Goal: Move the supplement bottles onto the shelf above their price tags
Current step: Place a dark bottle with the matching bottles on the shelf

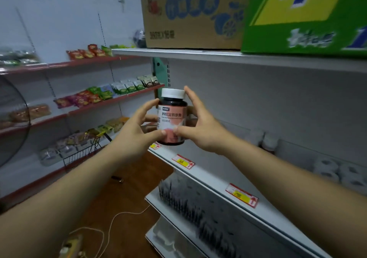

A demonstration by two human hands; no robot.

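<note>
Supplement bottle, pinched low between my left hand and right hand with fingers curled behind it, could have tipped forward and dropped short of the shelf.

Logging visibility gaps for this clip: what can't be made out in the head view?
Head view, price tags: blurred, so the prices are unreadable.
Head view, far price tag: partly hidden behind the supplement bottle.
Head view, bottles further back: blurred, labels illegible.
Head view, left hand and right hand: their rear fingers are hidden by the supplement bottle.
Head view, green carton: cut off by the top and right edges.
</note>
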